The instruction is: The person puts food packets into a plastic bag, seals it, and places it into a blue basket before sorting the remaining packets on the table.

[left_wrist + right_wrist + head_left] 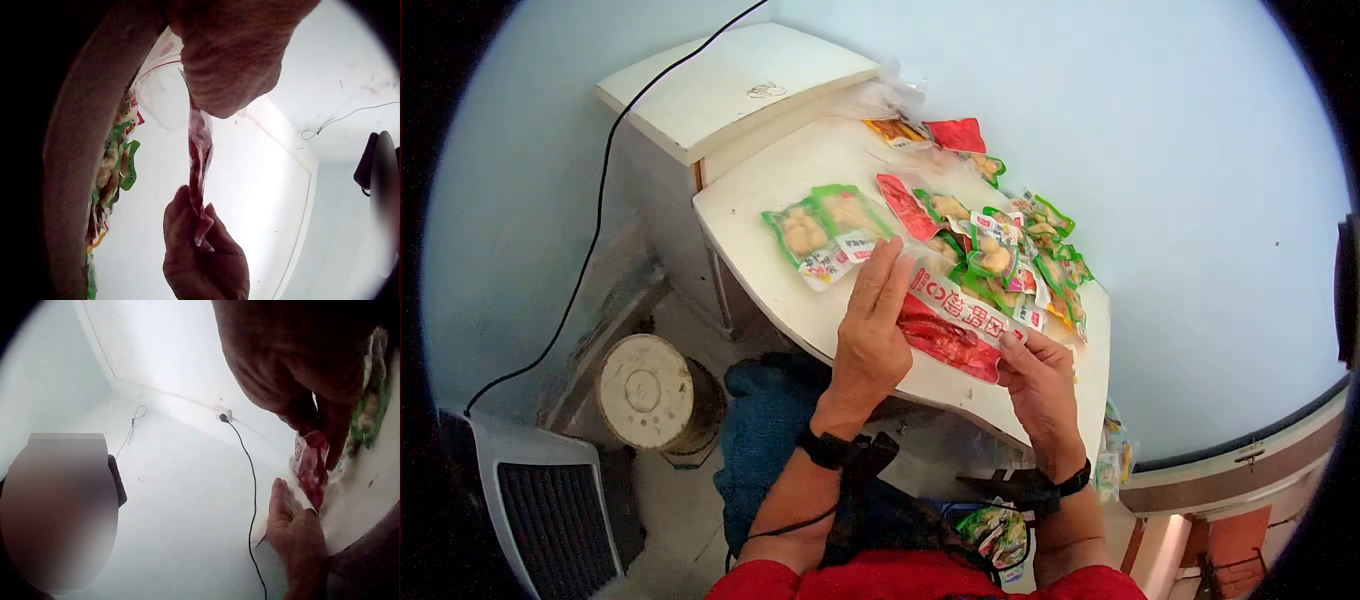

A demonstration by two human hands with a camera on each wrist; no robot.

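Note:
A red-and-clear food packet (952, 335) with red printing spans the space between both hands, over the front of the white table (750, 225). My right hand (1040, 385) pinches its right end between thumb and fingers, and this grip also shows in the left wrist view, where the packet (200, 147) appears nearly edge-on. Against the left end lies my left hand (870, 340), its fingers straight and pointing away from me; its thumb is hidden in the head view. Just beyond the left fingertips are two green-edged packets (825, 230) lying side by side.
Several green-edged packets (995, 255) lie piled at the table's right, by a red packet (907, 207). More packets (900, 132) sit at the back near a raised white cabinet top (745, 85). Left on the floor stand a round bucket (643, 390) and a grey appliance (555, 520).

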